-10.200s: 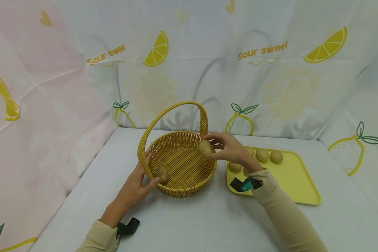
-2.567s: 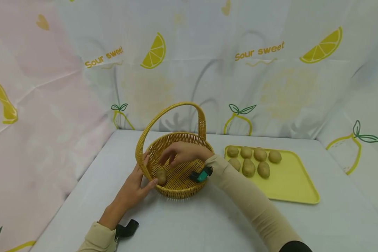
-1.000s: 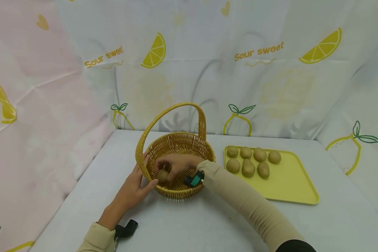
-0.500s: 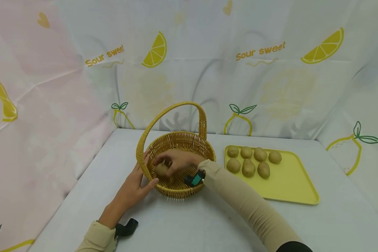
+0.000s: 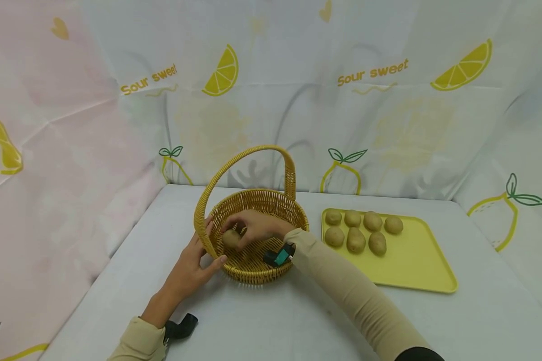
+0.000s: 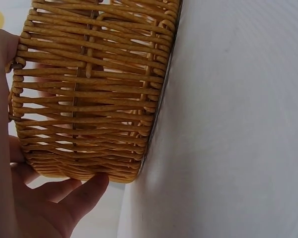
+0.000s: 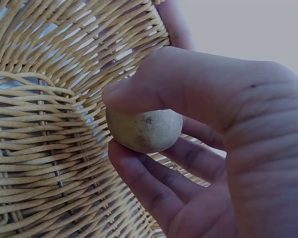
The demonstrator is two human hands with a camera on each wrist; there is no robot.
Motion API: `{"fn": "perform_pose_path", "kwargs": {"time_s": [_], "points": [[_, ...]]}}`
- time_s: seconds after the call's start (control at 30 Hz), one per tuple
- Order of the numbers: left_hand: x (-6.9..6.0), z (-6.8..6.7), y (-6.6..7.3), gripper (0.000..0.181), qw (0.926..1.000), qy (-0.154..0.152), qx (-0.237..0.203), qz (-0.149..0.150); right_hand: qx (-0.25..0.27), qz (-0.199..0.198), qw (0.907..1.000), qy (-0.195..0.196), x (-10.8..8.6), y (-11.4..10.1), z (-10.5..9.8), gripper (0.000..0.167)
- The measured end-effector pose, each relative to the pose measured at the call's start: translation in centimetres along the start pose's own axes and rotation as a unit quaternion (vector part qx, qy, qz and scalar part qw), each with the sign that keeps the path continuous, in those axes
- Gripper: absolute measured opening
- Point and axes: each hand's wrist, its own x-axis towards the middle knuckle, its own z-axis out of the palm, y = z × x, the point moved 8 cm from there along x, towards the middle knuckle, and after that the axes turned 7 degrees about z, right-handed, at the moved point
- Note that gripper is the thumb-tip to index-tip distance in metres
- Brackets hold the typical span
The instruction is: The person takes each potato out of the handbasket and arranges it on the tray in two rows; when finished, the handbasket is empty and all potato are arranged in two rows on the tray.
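My right hand (image 5: 258, 226) reaches into the yellow wicker basket (image 5: 263, 277) and pinches a potato (image 5: 231, 239) between thumb and fingers, near the basket's left inner wall. Close up in the right wrist view, the potato (image 7: 146, 130) is pale and rounded, with the woven wall behind it. My left hand (image 5: 190, 271) holds the basket's left side by the handle's foot, its thumb at the rim. In the left wrist view, fingers (image 6: 84, 198) press against the outer weave. No second potato shows inside the basket, though my right hand and forearm hide part of its floor.
A yellow tray (image 5: 415, 265) lies right of the basket, with several potatoes (image 5: 356, 240) in two rows towards its left and back. The basket's tall arched handle (image 5: 248, 158) rises beside my right hand. Lemon-printed cloth hangs behind the white table (image 5: 275, 321).
Earlier my right hand held another potato at the basket's right rim; later it came back without it. Within the last second it gripped the basket's potato and raised it slightly. The left hand stayed put.
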Motion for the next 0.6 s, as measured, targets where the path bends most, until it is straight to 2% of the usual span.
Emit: {"fn": "perform_pose_path", "kwargs": {"time_s": [0.17, 0.37, 0.47, 0.6], "points": [[-0.05, -0.08, -0.05, 0.088, 0.9999, 0.006, -0.006, -0.006, 0.007, 0.005, 0.9999, 0.011, -0.10, 0.09, -0.30, 0.052], [-0.03, -0.06, -0.05, 0.088, 0.9996, 0.003, 0.022, -0.015, 0.047, 0.016, 0.9983, 0.031, -0.25, 0.59, -0.76, 0.053], [-0.03, -0.12, 0.03, 0.084, 0.9994, 0.011, 0.033, -0.007, 0.052, 0.016, 0.9980, 0.034, -0.25, 0.67, -0.81, 0.052], [-0.08, -0.45, 0.29, 0.074, 0.9975, 0.039, 0.056, 0.017, 0.051, 0.016, 0.9980, 0.034, -0.27, 0.58, -0.78, 0.053]]}}
